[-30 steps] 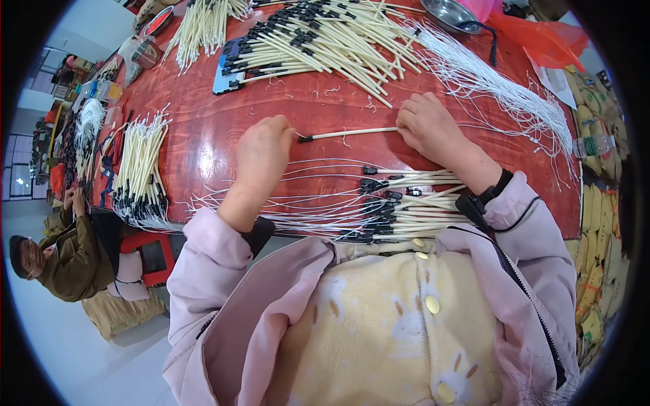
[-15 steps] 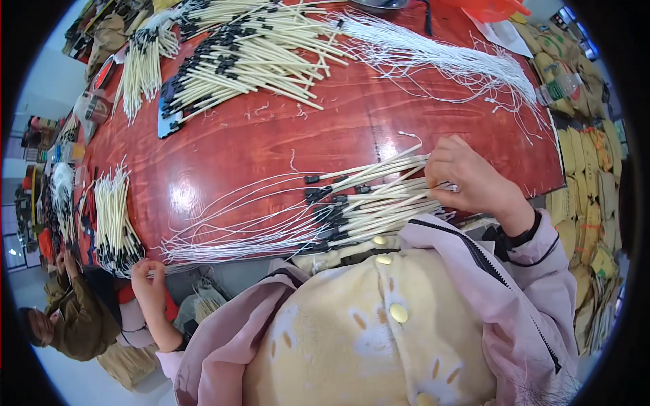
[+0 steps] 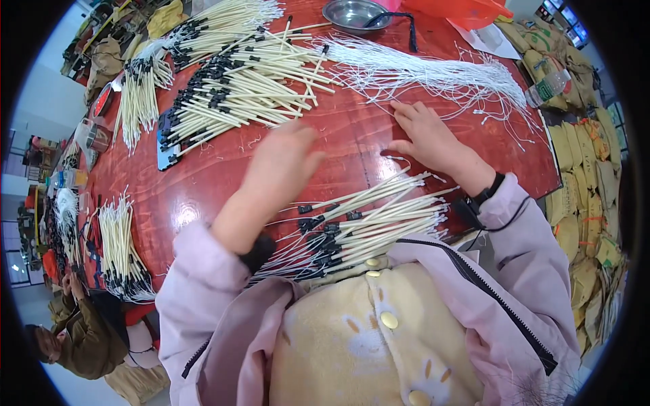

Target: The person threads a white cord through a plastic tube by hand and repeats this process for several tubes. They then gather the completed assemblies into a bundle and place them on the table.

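My left hand (image 3: 281,157) is over the red table, just short of a big pile of cream sticks with black clips (image 3: 237,84). It is slightly blurred, thumb apart from the fingers, and nothing shows in it. My right hand (image 3: 428,137) has its fingers stretched out, close to the near edge of a spread bundle of thin white cords (image 3: 433,68). Below my hands, by my body, lies a row of finished-looking pieces: cream sticks (image 3: 386,220) with black clips and white cords. My left sleeve hides part of their cords.
At the left edge stands another bunch of sticks (image 3: 122,247); a further bunch (image 3: 141,101) lies beyond it. A phone-like flat object (image 3: 166,152) is under the pile. A metal bowl (image 3: 359,15) and plastic bottle (image 3: 550,88) are farther off. Another person (image 3: 91,338) sits at the left.
My left hand has come from the table's near left edge up to the stick pile. My right hand has left the near row of sticks and moved forward toward the white cords.
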Demonstrator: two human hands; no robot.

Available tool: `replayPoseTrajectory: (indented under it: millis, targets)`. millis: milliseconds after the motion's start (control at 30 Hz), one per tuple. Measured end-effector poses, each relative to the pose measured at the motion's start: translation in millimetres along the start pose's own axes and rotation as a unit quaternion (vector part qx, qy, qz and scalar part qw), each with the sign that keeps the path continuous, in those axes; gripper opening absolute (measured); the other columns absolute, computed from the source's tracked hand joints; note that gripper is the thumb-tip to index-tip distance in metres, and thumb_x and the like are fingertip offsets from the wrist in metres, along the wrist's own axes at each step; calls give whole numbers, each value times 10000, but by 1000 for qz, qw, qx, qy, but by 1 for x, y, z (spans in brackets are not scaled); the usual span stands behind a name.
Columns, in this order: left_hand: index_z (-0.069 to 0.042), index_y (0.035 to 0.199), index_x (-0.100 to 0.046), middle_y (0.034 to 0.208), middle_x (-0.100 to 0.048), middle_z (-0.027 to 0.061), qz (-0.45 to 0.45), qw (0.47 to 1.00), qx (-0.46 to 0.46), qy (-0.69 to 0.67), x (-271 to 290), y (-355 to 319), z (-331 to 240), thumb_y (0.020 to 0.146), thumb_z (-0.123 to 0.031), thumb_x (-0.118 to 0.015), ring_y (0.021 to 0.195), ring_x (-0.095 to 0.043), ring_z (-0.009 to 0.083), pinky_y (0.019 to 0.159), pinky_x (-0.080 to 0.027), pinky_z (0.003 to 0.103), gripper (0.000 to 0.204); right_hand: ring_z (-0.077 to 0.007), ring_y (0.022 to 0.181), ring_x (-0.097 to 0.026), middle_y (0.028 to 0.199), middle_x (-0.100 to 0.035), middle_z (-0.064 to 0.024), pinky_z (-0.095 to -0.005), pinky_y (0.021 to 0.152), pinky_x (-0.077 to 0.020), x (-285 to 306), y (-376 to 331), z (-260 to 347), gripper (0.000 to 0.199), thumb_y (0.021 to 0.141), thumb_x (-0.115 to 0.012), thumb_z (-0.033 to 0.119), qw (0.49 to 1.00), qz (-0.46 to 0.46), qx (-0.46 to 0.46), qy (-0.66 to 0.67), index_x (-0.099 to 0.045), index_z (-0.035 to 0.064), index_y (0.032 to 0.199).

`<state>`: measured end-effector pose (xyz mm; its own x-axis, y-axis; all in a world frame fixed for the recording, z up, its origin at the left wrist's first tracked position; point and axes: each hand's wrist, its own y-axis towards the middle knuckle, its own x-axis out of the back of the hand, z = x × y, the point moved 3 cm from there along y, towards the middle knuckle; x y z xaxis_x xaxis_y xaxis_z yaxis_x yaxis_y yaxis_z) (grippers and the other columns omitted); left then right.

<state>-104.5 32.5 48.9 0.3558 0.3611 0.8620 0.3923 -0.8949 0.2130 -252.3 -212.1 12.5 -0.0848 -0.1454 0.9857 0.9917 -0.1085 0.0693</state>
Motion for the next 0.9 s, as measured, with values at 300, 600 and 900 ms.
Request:
replayPoseTrajectory:
  millis: [300, 600, 900]
  targets:
    - [-31, 1002, -647, 1070, -593, 164, 15, 991, -128, 30, -97, 82, -22, 865, -98, -646, 955, -670, 356, 778, -559, 459, 152, -362, 1286, -473, 1492, -494, -192, -450, 1105, -373, 2, -27, 21, 684, 906, -654, 457, 997, 55, 54, 11, -614, -118, 1274]
    - [-19, 1002, -643, 1015, -669, 163, 18, 967, -188, 168, -103, 78, -30, 897, -107, -584, 943, -702, 307, 775, -565, 431, 150, -377, 1301, -461, 1484, -501, -197, -464, 1114, -367, -2, -32, 20, 737, 930, -584, 516, 996, 42, 68, 48, -589, -123, 1297]
    - [-25, 939, -629, 815, -695, 224, -26, 996, 79, -23, -71, 29, 12, 908, -127, -605, 818, -688, 441, 723, -524, 549, 110, -387, 1308, -454, 1498, -485, -196, -470, 1131, -356, -2, -35, 21, 786, 949, -534, 554, 996, 43, 68, 41, -533, -116, 1360]
